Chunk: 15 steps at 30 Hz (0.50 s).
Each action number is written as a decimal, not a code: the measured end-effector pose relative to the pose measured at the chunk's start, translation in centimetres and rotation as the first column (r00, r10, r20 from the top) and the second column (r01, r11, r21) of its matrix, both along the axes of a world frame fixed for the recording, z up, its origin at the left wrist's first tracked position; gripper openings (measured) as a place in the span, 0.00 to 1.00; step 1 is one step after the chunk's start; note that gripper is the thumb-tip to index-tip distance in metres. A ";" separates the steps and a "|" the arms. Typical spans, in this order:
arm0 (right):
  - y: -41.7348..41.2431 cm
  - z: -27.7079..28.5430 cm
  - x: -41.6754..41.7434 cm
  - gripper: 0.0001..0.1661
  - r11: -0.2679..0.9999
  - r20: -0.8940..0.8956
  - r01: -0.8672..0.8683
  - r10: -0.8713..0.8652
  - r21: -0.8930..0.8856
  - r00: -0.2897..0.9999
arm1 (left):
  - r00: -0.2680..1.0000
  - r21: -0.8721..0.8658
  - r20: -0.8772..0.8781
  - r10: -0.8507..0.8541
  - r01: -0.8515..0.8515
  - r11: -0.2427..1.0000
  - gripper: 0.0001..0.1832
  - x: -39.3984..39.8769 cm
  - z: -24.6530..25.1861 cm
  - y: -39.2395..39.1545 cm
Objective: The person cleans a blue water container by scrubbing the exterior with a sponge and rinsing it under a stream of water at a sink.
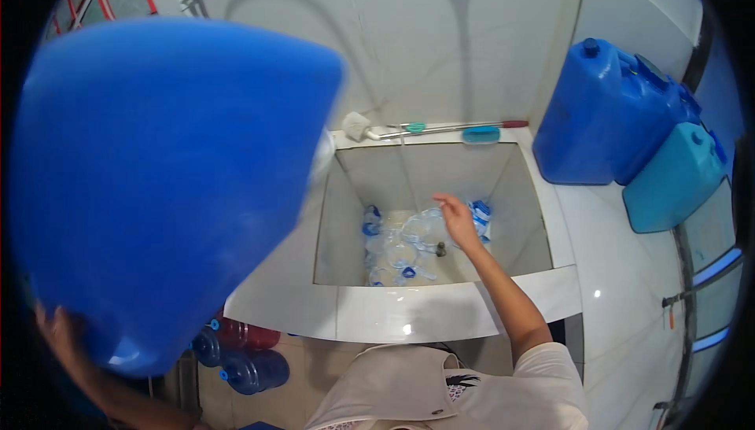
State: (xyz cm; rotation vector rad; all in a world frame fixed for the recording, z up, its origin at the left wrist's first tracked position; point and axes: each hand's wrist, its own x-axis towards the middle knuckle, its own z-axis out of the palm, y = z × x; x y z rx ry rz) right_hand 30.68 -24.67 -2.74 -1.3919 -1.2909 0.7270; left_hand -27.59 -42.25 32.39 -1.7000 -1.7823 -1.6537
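A large blue plastic container (171,176), blurred and close to the camera, fills the left side. At its lower left edge my left hand (58,327) grips it, with part of the fingers hidden. My right hand (459,220) is over the tiled basin (439,164), with nothing visible in it and its fingers pointing left. Below this hand, clear plastic pieces (401,247) with some blue parts lie on the basin floor. A crumpled blue and white plastic package (481,217) is at the basin's right. Near the basin's middle stands a small metal fitting (440,249).
Blue jerrycans (581,117) and a teal jerrycan (672,182) stand on the ledge at right. Along the back rim lie a white-headed brush (357,127), a metal rod with a red handle (514,124) and a teal brush (481,135). Large water bottles (256,371) lie on the floor below left.
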 end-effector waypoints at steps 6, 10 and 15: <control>-5.9 -0.4 14.2 0.14 0.910 -0.222 0.413 -0.393 0.049 0.892 | 0.783 -0.474 -0.091 -0.615 0.509 0.718 0.21 29.8 -10.9 16.9; -8.5 1.5 16.2 0.15 0.872 -0.423 0.488 -0.454 -0.031 0.784 | 0.541 -0.574 -0.387 -0.747 0.492 0.654 0.20 38.4 -22.0 20.4; -11.1 3.8 17.9 0.15 0.849 -0.251 0.525 -0.521 -0.054 0.816 | 0.329 -0.609 -0.416 -0.848 0.592 0.528 0.17 44.7 -30.3 20.6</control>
